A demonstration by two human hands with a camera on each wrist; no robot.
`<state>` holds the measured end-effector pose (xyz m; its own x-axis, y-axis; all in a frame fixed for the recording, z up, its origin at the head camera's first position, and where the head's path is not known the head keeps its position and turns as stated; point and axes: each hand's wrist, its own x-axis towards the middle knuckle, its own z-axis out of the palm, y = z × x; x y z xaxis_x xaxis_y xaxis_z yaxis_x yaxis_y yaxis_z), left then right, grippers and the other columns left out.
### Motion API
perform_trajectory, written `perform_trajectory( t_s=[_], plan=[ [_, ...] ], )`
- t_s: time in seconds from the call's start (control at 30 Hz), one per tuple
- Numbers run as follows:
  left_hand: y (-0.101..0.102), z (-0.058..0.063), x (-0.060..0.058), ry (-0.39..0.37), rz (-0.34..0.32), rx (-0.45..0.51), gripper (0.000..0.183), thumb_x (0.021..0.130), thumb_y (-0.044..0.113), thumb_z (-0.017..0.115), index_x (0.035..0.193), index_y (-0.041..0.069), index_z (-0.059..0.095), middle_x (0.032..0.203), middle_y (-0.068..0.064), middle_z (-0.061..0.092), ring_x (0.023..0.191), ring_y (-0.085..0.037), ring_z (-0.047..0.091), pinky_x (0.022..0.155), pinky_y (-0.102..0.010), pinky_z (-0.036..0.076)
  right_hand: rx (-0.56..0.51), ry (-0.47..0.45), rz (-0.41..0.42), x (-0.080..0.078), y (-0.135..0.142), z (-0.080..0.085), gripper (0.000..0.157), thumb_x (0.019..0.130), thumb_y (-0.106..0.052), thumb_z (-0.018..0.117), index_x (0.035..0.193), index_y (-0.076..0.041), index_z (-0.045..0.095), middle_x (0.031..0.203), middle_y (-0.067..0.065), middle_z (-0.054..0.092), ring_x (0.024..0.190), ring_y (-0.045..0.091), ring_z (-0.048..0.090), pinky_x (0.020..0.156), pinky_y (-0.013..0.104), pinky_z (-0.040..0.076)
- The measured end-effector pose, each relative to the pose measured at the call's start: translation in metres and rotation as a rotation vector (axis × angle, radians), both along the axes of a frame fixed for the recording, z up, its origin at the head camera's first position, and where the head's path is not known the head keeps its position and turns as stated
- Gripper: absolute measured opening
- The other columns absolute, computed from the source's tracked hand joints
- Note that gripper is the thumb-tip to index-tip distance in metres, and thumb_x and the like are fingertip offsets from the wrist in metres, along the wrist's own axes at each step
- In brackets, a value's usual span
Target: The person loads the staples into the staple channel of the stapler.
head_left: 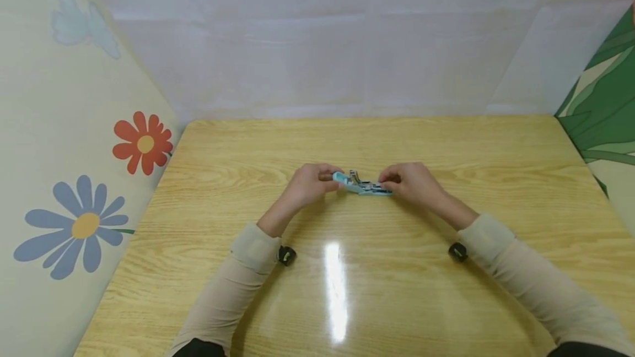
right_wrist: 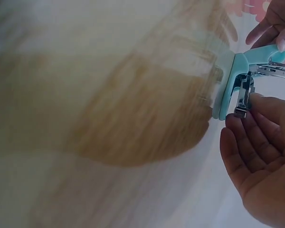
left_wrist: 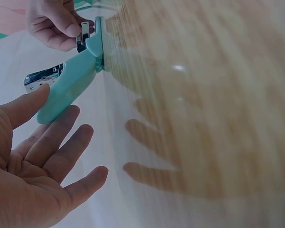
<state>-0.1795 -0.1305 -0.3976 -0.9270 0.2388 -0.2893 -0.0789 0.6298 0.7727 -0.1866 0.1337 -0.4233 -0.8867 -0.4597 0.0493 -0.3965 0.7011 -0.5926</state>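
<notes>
A mint-green stapler (head_left: 366, 187) lies unfolded between both hands, close over the wooden table. Its cover is swung back, and a metal rail (left_wrist: 42, 78) sticks out from the cover side in the left wrist view. With thumb and fingers my left hand (head_left: 308, 185) pinches the cover's end; the other fingers spread below it. My right hand (head_left: 415, 182) is at the base end, where thumb and fingertips pinch the silver metal piece (right_wrist: 243, 97). The stapler's green base (right_wrist: 222, 102) stands beside those fingertips.
The wood-grain table (head_left: 397, 291) reflects a bright light streak. A pale covered wall (head_left: 297, 59) rises behind it, and a wall with painted flowers (head_left: 84, 225) stands on the left. Small black devices (head_left: 286, 255) sit at both sleeve cuffs.
</notes>
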Motion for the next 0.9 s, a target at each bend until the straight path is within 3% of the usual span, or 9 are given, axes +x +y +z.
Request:
perform_trajectory(
  t_s=[0.9],
  plan=[
    [0.0012, 0.0002, -0.0004, 0.0, -0.004, -0.017, 0.031, 0.095, 0.026, 0.073, 0.125, 0.019, 0.071, 0.125, -0.003, 0.074, 0.119, -0.023, 0.067, 0.092, -0.038, 0.057, 0.042, -0.005, -0.012, 0.0023, 0.0043, -0.0017, 0.013, 0.091, -0.017, 0.076, 0.101, -0.009, 0.078, 0.097, 0.006, 0.078, 0.087, 0.019, 0.071, 0.083, 0.04, 0.059]
  ],
)
